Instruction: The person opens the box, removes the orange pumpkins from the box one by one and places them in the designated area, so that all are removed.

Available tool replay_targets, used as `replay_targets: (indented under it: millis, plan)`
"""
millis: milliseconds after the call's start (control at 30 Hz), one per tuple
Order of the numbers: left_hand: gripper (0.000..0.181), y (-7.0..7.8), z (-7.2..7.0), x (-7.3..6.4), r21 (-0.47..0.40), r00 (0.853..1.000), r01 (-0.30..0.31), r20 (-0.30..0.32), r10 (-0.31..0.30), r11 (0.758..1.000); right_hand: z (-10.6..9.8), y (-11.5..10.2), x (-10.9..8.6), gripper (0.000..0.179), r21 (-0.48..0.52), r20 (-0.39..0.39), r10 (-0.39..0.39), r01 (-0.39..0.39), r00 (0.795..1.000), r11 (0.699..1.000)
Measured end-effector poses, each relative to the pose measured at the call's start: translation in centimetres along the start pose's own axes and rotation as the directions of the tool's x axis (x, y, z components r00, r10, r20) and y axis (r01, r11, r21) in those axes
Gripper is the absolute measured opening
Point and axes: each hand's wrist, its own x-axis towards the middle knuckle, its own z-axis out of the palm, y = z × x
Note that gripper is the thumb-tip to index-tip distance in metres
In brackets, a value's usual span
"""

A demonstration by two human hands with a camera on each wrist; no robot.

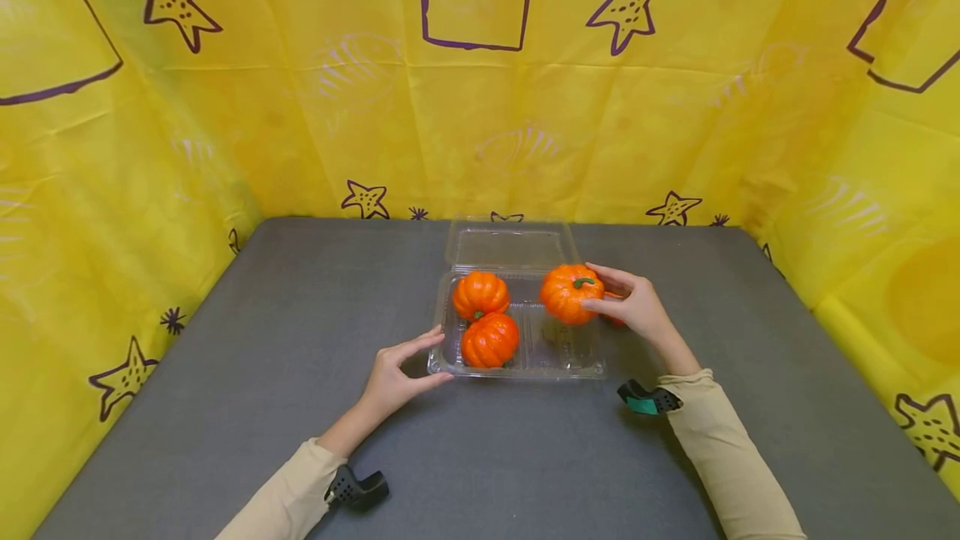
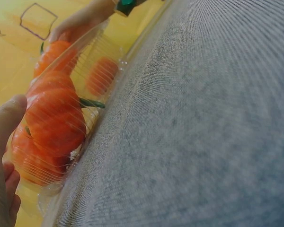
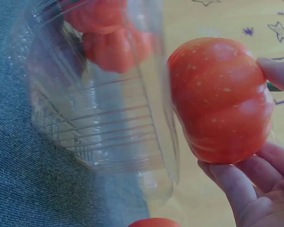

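A clear plastic clamshell container lies with its lid folded back. Two small orange pumpkins sit in its left half. Above the right half, my right hand holds another orange pumpkin with a green stem. In the right wrist view, its thumb and fingers grip this pumpkin from opposite sides, beside the container wall. My left hand is at the container's near left corner, thumb and fingers spread, fingertips right at the rim.
One more orange-red piece shows partly behind my right hand, just right of the container. The grey table is bounded by a yellow cloth with starfish drawings at the back and sides.
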Motion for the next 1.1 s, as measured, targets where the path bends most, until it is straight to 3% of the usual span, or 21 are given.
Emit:
replay_targets:
  millis: [300,1100]
  plan:
    - [0.054,0.0,0.0,0.0,-0.002,1.000,-0.009,0.003,0.009,1.000,-1.1,-0.1,-0.4,0.056,-0.024,-0.047,0.008,-0.009,0.999,1.000]
    - [0.052,0.1,0.0,0.0,0.011,1.000,-0.005,0.015,0.005,1.000,-5.4,-0.1,-1.5,0.047,0.081,-0.149,0.009,0.003,0.989,0.997]
